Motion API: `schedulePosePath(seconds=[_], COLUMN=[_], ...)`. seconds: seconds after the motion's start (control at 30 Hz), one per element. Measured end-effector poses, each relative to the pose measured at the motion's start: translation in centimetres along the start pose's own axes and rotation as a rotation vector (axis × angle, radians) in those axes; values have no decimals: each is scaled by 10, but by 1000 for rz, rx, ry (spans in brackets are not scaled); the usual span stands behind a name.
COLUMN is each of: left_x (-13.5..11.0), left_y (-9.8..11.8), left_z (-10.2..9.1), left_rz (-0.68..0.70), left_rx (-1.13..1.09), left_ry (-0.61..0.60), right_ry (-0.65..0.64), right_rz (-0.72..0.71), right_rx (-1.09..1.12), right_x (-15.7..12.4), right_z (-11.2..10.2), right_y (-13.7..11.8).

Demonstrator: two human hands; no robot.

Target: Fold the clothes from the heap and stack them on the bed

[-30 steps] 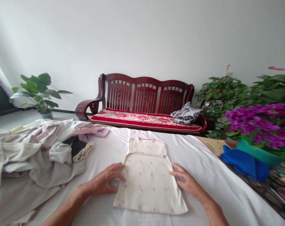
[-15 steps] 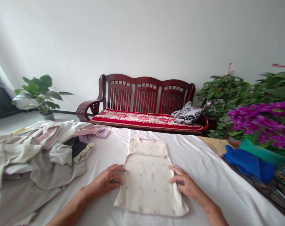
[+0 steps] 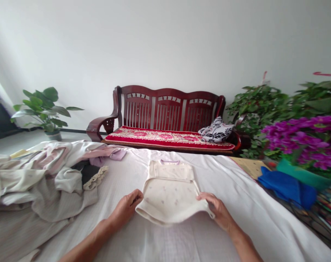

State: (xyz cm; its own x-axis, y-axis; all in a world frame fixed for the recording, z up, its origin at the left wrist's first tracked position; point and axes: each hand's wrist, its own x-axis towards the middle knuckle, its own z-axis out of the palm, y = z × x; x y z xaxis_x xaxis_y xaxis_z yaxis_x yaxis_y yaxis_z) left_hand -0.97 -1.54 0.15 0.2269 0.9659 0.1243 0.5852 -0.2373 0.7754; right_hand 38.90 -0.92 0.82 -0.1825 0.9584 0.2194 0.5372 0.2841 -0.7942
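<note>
A small cream shirt (image 3: 169, 189) with a faint print and a lilac neckline lies in front of me, its sleeves folded across the upper part. Its collar end rests flat on the white cloth (image 3: 160, 243), while the hem end is lifted and curls upward. My left hand (image 3: 129, 202) is closed on the shirt's left side edge, thumb and fingers pinched together. On the opposite side, my right hand (image 3: 216, 209) pinches the right edge, and a corner of the hem hangs beside its fingers.
A heap of clothes (image 3: 53, 182) covers the left side of the cloth. Blue fabric (image 3: 287, 185) and purple flowers (image 3: 304, 140) are at the right edge. Beyond stands a wooden bench (image 3: 168, 109) with a patterned cushion (image 3: 217, 131); a potted plant (image 3: 46, 109) is at left.
Both hands have closed on the shirt's side edges. The hem end has risen off the cloth and moved away from me, toward the collar. The collar end has stayed in place.
</note>
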Motion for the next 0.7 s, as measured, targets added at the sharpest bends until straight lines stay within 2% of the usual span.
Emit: schedulePosePath(seconds=[0.1,0.2,0.33,0.47,0.63,0.7], left_x=[8,13,9,3,4,6], left_y=[2,8,15,11,6,8], left_z=[7,7,4,7,11,10], left_rz=[-113,-203,-215,-211,-131,-156], left_rx=[74,193,236,212,78,109], left_ry=[85,77,49,63,187,199], right_ry=[110,189,227,230,253,263], right_rz=[85,145,204,220,129,129], right_rx=[-120,-204,-201,-289,-69,7], right_x=[3,5,6,5,2,0], right_z=[5,9,10,11,12,11], right_y=[0,3,7,7,-3,-5])
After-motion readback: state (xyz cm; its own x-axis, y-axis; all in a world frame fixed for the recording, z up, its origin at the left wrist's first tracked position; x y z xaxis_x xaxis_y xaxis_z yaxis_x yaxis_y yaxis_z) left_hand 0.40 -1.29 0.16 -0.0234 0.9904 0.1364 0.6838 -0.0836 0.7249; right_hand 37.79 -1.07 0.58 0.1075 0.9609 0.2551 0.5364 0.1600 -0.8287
